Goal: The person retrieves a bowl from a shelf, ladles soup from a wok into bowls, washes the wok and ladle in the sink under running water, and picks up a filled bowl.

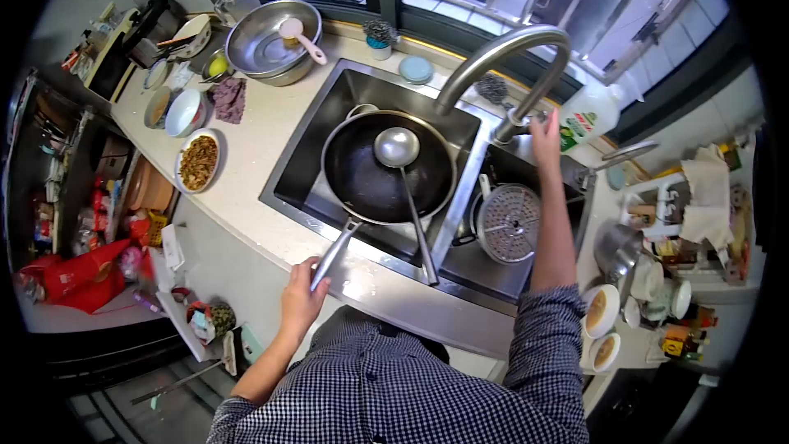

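Observation:
A dark wok [353, 168] lies in the left basin of the steel sink [283, 185]. My left hand [302, 292] is closed around the end of its metal handle, over the counter's front edge. A steel ladle [397, 148] rests with its bowl inside the wok and its long handle across the sink's front rim. At the base of the curved faucet [514, 41], my right hand [544, 138] has its fingers on the lever, which they partly hide. A perforated steel steamer plate [508, 222] stands in the right basin, below my right forearm.
Left on the counter are nested steel bowls [263, 41] holding a pink ladle, a white bowl [187, 113], a plate of brown food [198, 163] and a purple cloth [229, 101]. A detergent jug [588, 115] stands behind the faucet. Bowls of food [601, 310] sit at right.

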